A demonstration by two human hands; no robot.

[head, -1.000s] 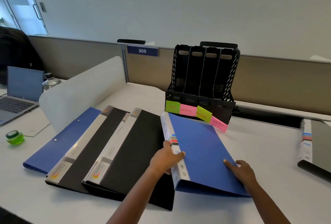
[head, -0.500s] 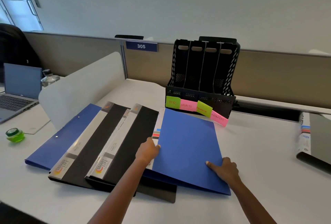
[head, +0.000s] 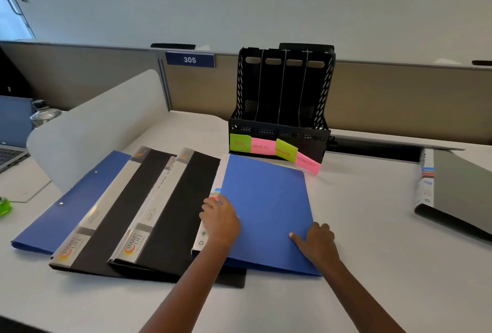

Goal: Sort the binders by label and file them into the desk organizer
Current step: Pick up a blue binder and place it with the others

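A blue binder (head: 266, 207) lies flat at the desk's centre, its white spine to the left. My left hand (head: 219, 219) grips that spine edge and my right hand (head: 315, 242) presses on the cover's lower right corner. To its left lie two black binders (head: 173, 212) (head: 111, 215) and a blue folder (head: 72, 199), overlapping. Behind stands a black desk organizer (head: 285, 98) with several empty slots, tagged by sticky notes (head: 275, 147) reading HR, SPORTS, FINANCE, ADMIN. A grey binder (head: 458, 194) lies at the far right.
A white curved divider (head: 98, 125) rises left of the binders. Beyond it are a laptop (head: 12, 130), a water bottle (head: 44, 113) and a small green object (head: 4, 206). A beige partition with a 305 sign (head: 189, 59) closes the desk's back.
The blue binder, held tilted on its spine a second ago, has been laid flat on the desk. Both hands stayed on it; the view moved slightly closer.
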